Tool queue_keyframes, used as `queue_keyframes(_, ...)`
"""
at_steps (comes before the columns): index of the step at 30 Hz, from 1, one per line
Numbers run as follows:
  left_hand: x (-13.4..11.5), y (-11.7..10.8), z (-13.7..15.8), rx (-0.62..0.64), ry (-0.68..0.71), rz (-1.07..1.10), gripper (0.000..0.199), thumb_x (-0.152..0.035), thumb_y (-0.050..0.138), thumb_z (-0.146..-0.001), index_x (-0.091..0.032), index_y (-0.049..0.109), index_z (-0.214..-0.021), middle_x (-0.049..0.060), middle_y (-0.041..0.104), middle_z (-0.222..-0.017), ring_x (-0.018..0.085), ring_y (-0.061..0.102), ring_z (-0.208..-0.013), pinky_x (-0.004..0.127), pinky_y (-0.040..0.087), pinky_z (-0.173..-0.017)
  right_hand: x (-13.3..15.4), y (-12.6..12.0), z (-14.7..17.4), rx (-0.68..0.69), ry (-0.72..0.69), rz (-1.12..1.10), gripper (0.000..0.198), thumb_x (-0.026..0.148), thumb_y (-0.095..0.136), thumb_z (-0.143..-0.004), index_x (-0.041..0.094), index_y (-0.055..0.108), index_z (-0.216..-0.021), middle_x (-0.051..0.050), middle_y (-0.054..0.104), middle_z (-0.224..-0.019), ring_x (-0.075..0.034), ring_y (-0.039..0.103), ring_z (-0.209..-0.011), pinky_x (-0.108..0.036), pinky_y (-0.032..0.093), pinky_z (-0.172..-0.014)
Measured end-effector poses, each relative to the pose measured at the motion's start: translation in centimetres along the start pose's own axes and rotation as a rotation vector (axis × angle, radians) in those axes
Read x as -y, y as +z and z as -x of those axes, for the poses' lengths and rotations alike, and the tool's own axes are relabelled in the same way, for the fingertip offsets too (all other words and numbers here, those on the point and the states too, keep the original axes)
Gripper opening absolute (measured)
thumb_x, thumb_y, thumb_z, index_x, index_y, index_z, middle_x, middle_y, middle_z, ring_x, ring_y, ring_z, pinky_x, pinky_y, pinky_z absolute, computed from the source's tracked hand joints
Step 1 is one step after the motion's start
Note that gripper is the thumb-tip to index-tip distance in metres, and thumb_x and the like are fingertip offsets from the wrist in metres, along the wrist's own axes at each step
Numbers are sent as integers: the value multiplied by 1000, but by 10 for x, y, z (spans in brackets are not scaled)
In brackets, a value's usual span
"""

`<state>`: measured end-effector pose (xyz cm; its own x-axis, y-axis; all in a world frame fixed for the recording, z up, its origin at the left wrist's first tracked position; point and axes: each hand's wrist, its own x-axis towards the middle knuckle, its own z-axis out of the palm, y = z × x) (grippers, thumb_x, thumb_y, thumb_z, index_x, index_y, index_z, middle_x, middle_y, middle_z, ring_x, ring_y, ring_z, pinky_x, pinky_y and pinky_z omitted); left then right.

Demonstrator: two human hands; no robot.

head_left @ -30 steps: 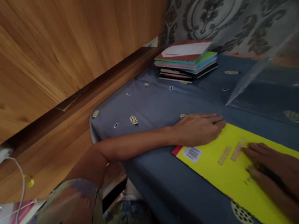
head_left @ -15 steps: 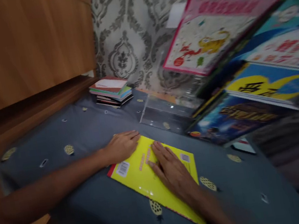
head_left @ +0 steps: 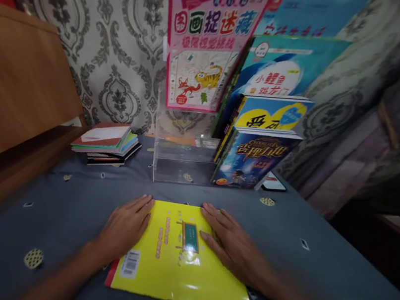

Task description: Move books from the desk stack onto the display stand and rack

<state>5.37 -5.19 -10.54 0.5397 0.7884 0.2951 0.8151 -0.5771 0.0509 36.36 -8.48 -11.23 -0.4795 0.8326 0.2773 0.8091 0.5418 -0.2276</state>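
Note:
A yellow book [head_left: 165,270] lies flat on the grey-blue cloth, its cover marked with a barcode and a small chalkboard picture. My left hand [head_left: 127,228] rests along its upper left edge, fingers stretched out. On the right edge lies my right hand [head_left: 233,245], palm down, with the thumb apart from the other fingers. Neither hand is wrapped round the book. Just beyond it stands a clear acrylic rack [head_left: 183,165], holding upright books such as a pink picture book [head_left: 214,42] and a dark blue book [head_left: 248,158].
A stack of thin books [head_left: 106,141] sits at the back left near the wooden cabinet [head_left: 4,74]. Behind the rack rises a patterned wall [head_left: 107,58]. A phone-like flat object [head_left: 273,183] lies by the rack's right end. The patterned cloth [head_left: 63,215] covers the table.
My view has swung to the right, so the rack sits nearer the middle. My right hand has slid from the book's middle to its right side. The left hand stays at the left edge.

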Motion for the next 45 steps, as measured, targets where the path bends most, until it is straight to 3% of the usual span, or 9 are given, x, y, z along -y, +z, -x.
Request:
queue_keyframes(7,1,6,2,-116,22,-43,44,-33,31,-105,-19,62,-132,7,60,-142,18,59,-129,34,50,-108,3,-3,0,6,-11,9,53,40,36,-104,15,45,-150,-14,45,-154,-27,41,-145,-52,39,-119)
queue_keyframes(13,0,0,-2,-121,94,-39,39,-29,34,-104,-18,64,-128,9,68,-130,21,65,-118,36,55,-100,4,-3,0,20,12,19,52,38,40,-104,14,45,-150,-14,44,-155,-26,40,-145,-51,39,-119)
queue_keyframes(18,-1,-2,-7,-115,227,-7,39,-21,34,-103,-19,60,-132,8,66,-133,21,63,-120,37,53,-101,8,-6,-3,44,21,53,52,36,42,-103,9,48,-147,-16,46,-153,-28,42,-144,-51,39,-118)
queue_keyframes(24,-31,-7,-31,-35,357,53,38,-29,37,-106,-17,58,-134,10,65,-135,22,60,-125,41,50,-105,12,-8,-5,49,20,73,51,32,43,-102,4,50,-144,-20,48,-151,-30,44,-143,-54,40,-117)
queue_keyframes(32,-60,7,-56,31,366,103,39,-29,38,-106,-20,52,-142,9,59,-144,22,55,-132,47,45,-110,15,-11,-5,46,27,51,51,29,46,-100,4,49,-144,-20,49,-151,-30,44,-143,-55,40,-117)
queue_keyframes(36,-49,9,-48,22,353,78,41,-35,37,-107,-19,54,-141,8,59,-144,22,52,-135,45,44,-111,15,-11,-5,63,38,56,53,31,43,-101,3,48,-146,-20,46,-153,-30,42,-144,-54,40,-117)
queue_keyframes(41,-18,5,-24,-28,299,31,42,-36,32,-107,-23,55,-141,6,61,-142,21,54,-135,43,46,-108,12,-9,-3,33,29,40,52,37,39,-103,11,47,-148,-16,46,-153,-27,41,-145,-51,39,-118)
queue_keyframes(45,5,-2,-2,-33,208,2,45,-39,31,-107,-23,57,-140,6,61,-141,22,57,-131,43,48,-107,10,-7,-2,30,29,29,55,39,36,-104,8,47,-148,-18,46,-153,-28,41,-145,-52,38,-119)
